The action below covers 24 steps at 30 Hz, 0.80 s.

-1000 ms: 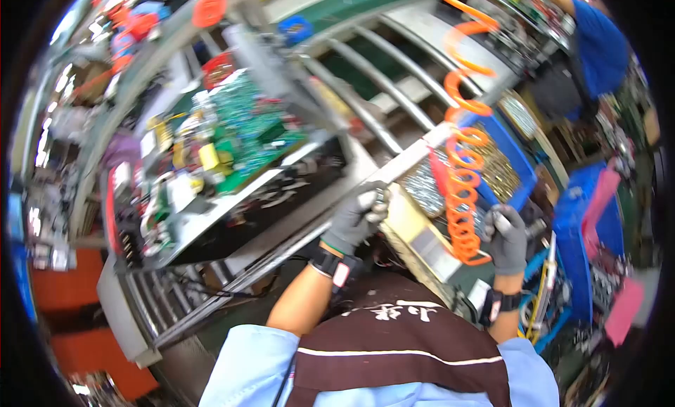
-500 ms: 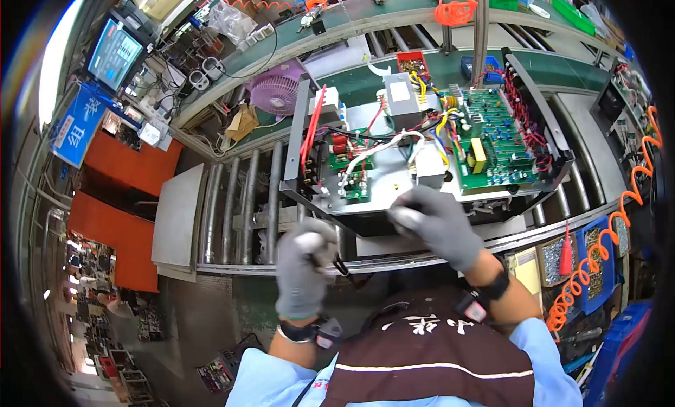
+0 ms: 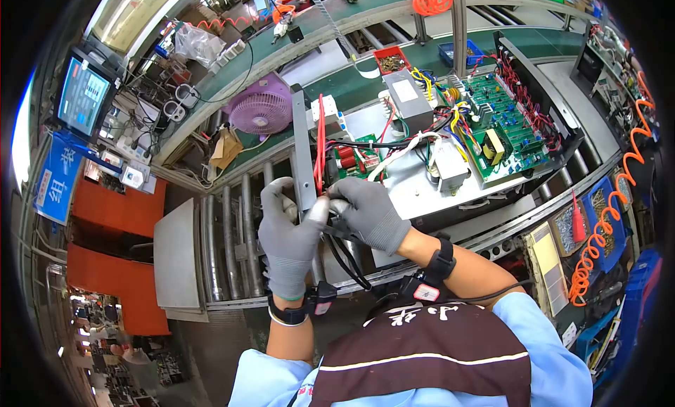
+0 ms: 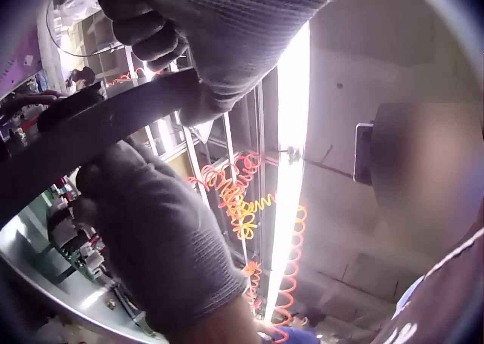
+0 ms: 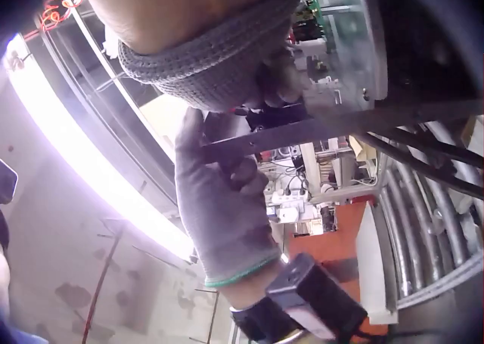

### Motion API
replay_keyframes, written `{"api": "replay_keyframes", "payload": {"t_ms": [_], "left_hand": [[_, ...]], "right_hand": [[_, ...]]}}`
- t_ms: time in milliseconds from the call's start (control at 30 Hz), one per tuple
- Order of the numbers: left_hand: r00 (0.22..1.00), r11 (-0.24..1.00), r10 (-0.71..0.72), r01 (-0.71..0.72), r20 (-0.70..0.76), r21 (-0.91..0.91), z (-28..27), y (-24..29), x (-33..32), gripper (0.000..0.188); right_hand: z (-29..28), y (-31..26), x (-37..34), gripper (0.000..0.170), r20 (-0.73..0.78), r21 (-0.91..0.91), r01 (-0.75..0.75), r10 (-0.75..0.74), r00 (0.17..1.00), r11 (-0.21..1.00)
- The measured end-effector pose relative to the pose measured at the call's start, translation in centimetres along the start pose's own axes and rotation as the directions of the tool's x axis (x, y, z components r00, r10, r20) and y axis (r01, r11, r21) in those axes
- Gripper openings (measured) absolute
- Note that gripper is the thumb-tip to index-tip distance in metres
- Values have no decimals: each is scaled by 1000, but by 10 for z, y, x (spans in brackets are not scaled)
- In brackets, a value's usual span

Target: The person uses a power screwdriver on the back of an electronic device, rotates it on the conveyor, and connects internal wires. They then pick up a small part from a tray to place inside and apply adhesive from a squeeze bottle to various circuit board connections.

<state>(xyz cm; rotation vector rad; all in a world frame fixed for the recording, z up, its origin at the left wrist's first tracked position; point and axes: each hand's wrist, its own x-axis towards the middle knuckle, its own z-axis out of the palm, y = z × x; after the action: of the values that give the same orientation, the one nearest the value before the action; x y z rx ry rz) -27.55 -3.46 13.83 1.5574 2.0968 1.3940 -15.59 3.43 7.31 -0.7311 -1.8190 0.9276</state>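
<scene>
An open chassis with a dark side panel (image 3: 302, 150) rests on the rollers in the head view. My left hand (image 3: 288, 242), gloved in grey, grips the panel's near end; the left wrist view shows this hand (image 4: 219, 38) around the end of the dark panel (image 4: 98, 125). Beside it, my right hand (image 3: 373, 213) has its fingers curled at the chassis corner, below the red wires (image 3: 321, 143). Black cables (image 3: 348, 259) hang down from under those fingers, which partly hide what they pinch. In the right wrist view, the cables (image 5: 423, 159) run past the panel (image 5: 265, 138).
Metal rollers (image 3: 230, 231) and a grey plate (image 3: 176, 256) lie left of the chassis. A purple fan (image 3: 260, 111) stands behind. Screw trays (image 3: 605, 227) and an orange coiled hose (image 3: 583, 266) are at the right, and a monitor (image 3: 84, 94) is at the far left.
The view has swung left from the screw trays to the chassis. Both hands, apart half a second ago, have come together at its near left corner, and the left has taken hold of the panel.
</scene>
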Motion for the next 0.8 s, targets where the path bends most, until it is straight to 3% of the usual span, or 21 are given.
{"api": "replay_keyframes", "payload": {"t_ms": [67,133,267,367,433,500,567,633,700,733,800], "left_hand": [[989,964,138,-122,-55,236,11,1,-3,52],[981,942,165,-125,-106,311,19,-2,-4,52],[972,881,187,-103,-140,462,24,3,-6,50],[969,892,188,-101,-158,440,27,4,-7,49],[942,877,275,-164,-194,452,28,1,-7,48],[953,886,252,-156,-170,436,28,2,-8,49],[982,965,86,-41,-166,257,29,6,-9,49],[986,980,86,-58,-146,189,29,2,-8,49],[983,972,101,-65,-153,228,29,6,-9,48],[988,971,71,-38,-135,238,28,9,-10,48],[988,976,74,-44,-135,214,29,10,-10,49]], "right_hand": [[5,2,-2,14,-20,85,-65,67,998,994],[7,-2,-3,14,-42,245,-182,198,979,952],[4,-9,0,15,19,360,-314,329,944,879],[9,1,-1,14,-18,356,-216,237,971,909],[13,4,-3,12,-77,345,-125,161,984,930],[13,6,-2,11,-88,357,-108,149,985,928],[18,12,0,13,-161,114,132,-113,981,985],[15,13,1,13,-172,109,142,-122,977,984],[8,9,3,9,25,374,-193,198,980,907],[8,4,5,6,156,584,-400,385,909,706],[7,1,8,6,203,620,-456,431,879,639]]}}
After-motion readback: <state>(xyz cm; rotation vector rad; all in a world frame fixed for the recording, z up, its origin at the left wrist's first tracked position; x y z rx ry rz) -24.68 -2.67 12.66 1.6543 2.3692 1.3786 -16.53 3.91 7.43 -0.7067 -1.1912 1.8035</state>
